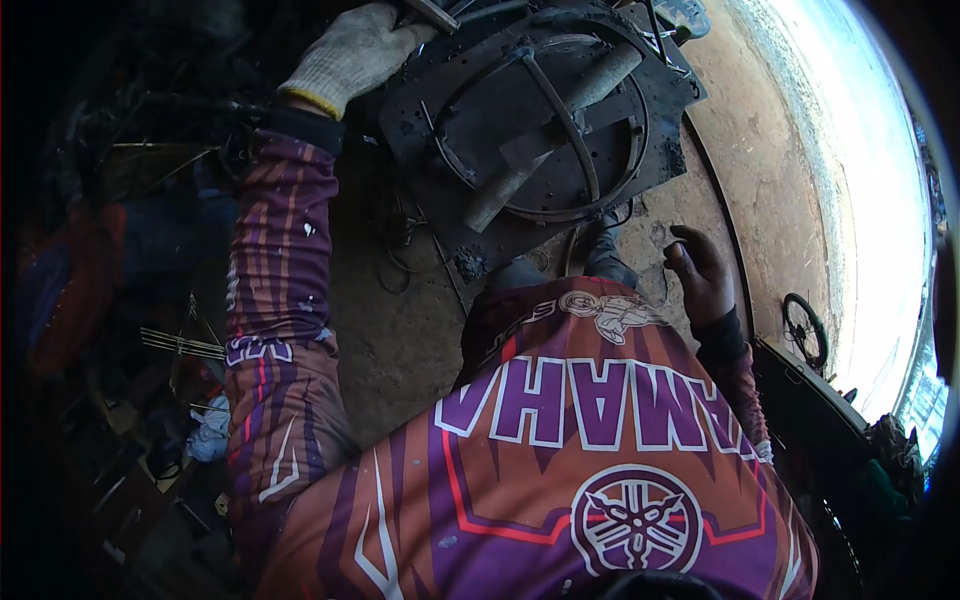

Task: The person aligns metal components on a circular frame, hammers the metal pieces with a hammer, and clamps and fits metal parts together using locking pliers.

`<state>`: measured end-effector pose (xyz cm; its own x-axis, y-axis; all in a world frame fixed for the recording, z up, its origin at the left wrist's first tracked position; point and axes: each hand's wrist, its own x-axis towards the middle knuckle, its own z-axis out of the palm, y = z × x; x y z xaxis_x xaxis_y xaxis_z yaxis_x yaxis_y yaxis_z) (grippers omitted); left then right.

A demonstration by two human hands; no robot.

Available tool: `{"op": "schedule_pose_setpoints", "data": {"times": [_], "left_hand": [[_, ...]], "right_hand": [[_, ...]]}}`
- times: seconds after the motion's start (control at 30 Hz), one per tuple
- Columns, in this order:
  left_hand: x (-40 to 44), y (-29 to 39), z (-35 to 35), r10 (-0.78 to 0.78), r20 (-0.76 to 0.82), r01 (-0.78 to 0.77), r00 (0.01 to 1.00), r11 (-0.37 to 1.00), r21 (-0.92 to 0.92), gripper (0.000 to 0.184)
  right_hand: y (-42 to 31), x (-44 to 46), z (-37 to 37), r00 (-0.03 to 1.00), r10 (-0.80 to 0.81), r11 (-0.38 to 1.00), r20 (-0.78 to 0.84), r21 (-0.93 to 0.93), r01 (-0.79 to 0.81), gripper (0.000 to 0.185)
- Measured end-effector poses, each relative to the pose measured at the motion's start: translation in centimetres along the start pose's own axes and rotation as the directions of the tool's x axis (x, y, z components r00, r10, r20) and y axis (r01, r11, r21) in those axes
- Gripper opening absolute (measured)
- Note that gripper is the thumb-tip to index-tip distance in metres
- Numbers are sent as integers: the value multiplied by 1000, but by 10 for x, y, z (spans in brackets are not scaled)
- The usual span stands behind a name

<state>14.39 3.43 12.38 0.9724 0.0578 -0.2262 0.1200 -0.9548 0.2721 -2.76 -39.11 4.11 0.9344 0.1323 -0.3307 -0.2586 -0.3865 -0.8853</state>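
My left hand [362,55], in a pale knitted glove with a yellow cuff edge, rests at the far left edge of a dark metal work table [415,150]. It looks closed, but its fingers are mostly hidden. A flat metal bar [432,14] lies right at its fingertips; I cannot tell whether the hand grips it. On the table is a round metal frame [560,95] made of bent rod, with a thick pipe [510,190] lying slantwise across the tabletop. My bare right hand [702,272] hangs beside my body, holding nothing, fingers loosely bent and apart.
Dark clutter with thin rods [183,345] and a crumpled light cloth [208,430] lies on the left. A cable [400,265] hangs by the table's near side. At the right, a wheel [805,330] stands on bare earth [760,150] in bright daylight.
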Motion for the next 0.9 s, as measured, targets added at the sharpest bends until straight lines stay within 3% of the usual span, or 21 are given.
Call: {"op": "schedule_pose_setpoints", "data": {"times": [0.03, 0.27, 0.43, 0.5, 0.57, 0.7, 0.8, 0.9], "left_hand": [[10, -4, 9, 8, 2, -8, 1000, 1000, 1, 52], [64, -11, 67, 103, -6, -102, 995, 995, 8, 52], [78, -12, 88, 146, -78, -124, 986, 965, 232, 49], [77, -21, 98, 212, -127, -177, 969, 954, 242, 46], [82, -30, 107, 209, -213, -155, 954, 957, 246, 43], [81, -28, 108, 125, -235, -59, 964, 962, 268, 40], [80, -28, 106, 137, -180, -77, 974, 949, 305, 42], [64, -24, 102, 129, -137, -99, 982, 973, 209, 43]], "right_hand": [[7, -3, 0, 1000, 11, 996, -8, -88, -12, 36], [32, -15, -2, 995, 81, 965, -60, -247, -93, 32], [48, -23, -5, 989, 89, 967, -123, -226, -115, 31], [53, -28, -7, 986, 106, 966, -126, -223, -132, 30], [54, -29, -7, 986, 112, 950, -120, -279, -142, 31], [48, -25, -6, 989, 114, 934, -91, -331, -138, 32], [47, -18, -6, 996, 70, 943, -50, -323, -82, 34], [40, -10, -6, 997, 61, 937, -36, -342, -70, 34]]}}
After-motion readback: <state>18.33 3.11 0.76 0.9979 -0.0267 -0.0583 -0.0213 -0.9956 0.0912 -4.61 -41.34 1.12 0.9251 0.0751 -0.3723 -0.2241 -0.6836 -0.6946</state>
